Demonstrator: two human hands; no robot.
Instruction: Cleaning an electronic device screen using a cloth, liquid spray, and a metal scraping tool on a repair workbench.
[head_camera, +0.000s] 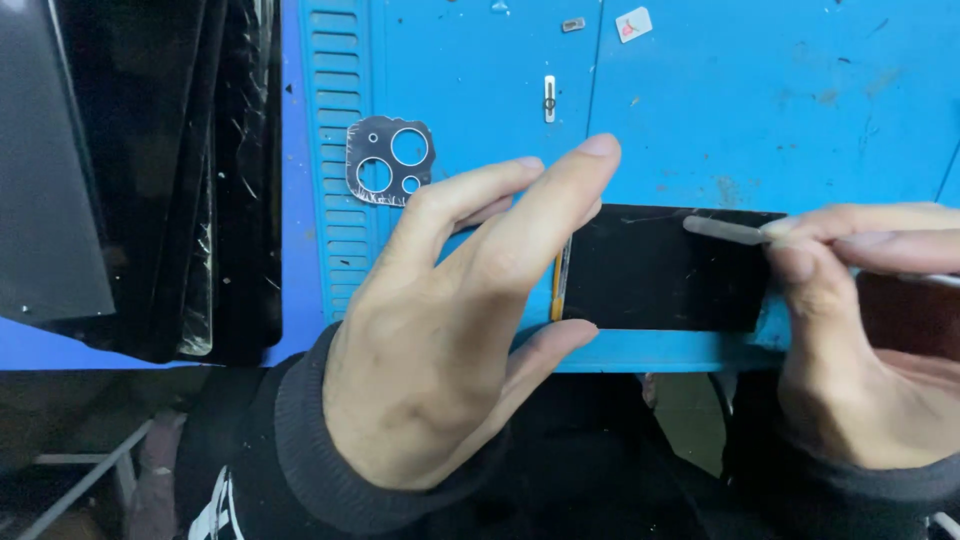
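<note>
Hands at work on one black phone panel (668, 268) lying flat at the near edge of the blue mat (780, 110) on the counter. Left hand (440, 330) steadies the panel's left end: thumb under the near edge, fingers spread over the far edge, so a loose clamp on the panel. Right hand (850, 340) pinches one thin flat pry tool (725, 231), tip touching the panel's far right edge. An orange-yellow strip (556, 290) shows at the panel's left end, prob. a layer lifting there; the rest looks unlifted, so I'd judge prying early, most of the edge left. Count: 1 camera-lens bezel (390, 160) w/ 4 holes, lying apart on the mat; approx. 3 tiny parts (549, 98) further back; a stack of dark panels (150, 170) at left, number unclear.
</note>
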